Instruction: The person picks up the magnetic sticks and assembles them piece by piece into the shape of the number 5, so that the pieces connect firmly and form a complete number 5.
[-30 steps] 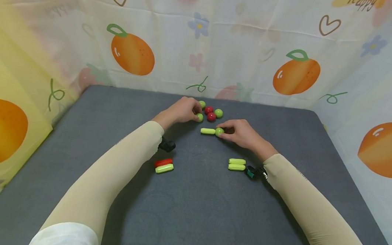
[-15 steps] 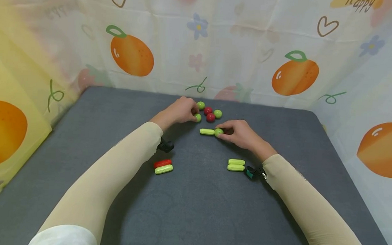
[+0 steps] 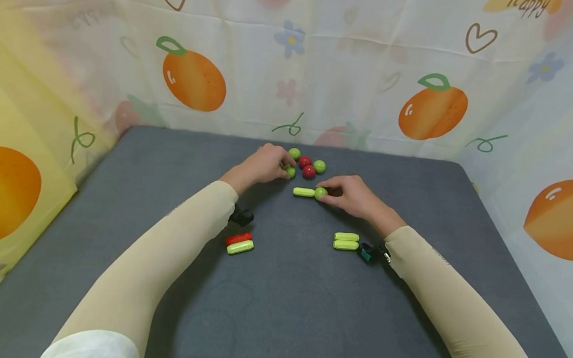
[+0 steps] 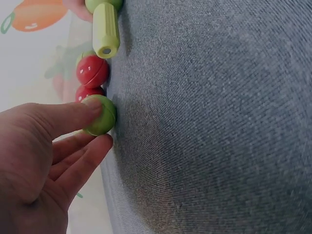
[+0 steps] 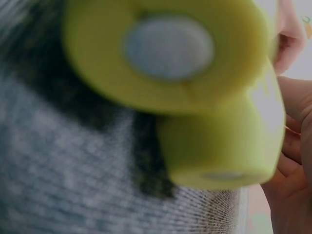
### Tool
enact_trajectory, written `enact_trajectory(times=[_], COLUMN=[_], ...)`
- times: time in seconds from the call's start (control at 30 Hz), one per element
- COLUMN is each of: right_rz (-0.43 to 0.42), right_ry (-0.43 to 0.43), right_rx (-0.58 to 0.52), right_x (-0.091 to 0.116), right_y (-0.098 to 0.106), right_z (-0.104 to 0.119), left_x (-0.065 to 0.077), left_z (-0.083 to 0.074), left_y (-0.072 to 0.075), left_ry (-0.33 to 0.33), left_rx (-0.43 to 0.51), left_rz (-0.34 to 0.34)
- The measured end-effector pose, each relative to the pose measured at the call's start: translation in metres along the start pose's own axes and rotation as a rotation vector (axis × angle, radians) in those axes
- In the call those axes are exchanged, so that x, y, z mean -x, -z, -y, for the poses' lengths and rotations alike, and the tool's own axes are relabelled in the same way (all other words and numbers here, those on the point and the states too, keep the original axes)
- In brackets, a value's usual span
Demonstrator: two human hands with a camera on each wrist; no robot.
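Note:
At the far side of the table, my left hand (image 3: 266, 163) pinches a glossy green ball (image 4: 103, 119) between thumb and fingers, with the ball low at the table surface. To its right, my right hand (image 3: 352, 195) holds another green ball (image 3: 321, 194) between thumb and fingers. A light green ribbed rod (image 3: 303, 192) lies end-on against that ball, pointing left. In the left wrist view the rod's free end shows a small grey metal disc. Beside my left hand are two red balls (image 3: 308, 172) and two more green balls (image 3: 319, 166).
Two green rods (image 3: 345, 245) lie side by side near my right wrist; they loom blurred in the right wrist view. Below my left wrist a red rod (image 3: 238, 238) touches a green rod (image 3: 240, 247). A patterned curtain (image 3: 350, 85) stands behind the grey table (image 3: 279, 308).
My left hand and its ball have shifted very slightly left, and its fingers now cover the ball differently. My right hand, its ball and the rod stay where they were.

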State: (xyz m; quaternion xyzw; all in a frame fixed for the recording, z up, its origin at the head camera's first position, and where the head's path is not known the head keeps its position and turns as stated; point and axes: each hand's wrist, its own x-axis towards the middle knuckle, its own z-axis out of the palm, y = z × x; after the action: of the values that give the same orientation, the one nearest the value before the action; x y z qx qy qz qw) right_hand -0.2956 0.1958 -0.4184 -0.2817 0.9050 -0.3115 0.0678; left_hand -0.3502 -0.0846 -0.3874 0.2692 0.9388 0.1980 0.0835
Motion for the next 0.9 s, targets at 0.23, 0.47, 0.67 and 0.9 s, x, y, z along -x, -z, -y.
enact_trajectory(times=[0.23,0.47,0.67,0.9], right_rz=[0.009,0.022,0.025,0.046], right_ry=[-0.005,0.011,0.018,0.005], right_rx=[0.013,0.031,0.066,0.085], right_x=[0.0,-0.001,-0.001,-0.001], right_y=[0.0,0.002,0.003,0.007], right_z=[0.0,0.002,0.003,0.005], left_x=[-0.003,0.002,0.009,0.015], left_z=[0.009,0.009,0.006,0.008], left_y=[-0.003,0.001,0.009,0.014], left_ry=[0.033,0.041,0.024,0.015], left_rx=[0.045,0.109,0.191,0.235], left_rz=[-0.033,-0.021,-0.054,-0.037])
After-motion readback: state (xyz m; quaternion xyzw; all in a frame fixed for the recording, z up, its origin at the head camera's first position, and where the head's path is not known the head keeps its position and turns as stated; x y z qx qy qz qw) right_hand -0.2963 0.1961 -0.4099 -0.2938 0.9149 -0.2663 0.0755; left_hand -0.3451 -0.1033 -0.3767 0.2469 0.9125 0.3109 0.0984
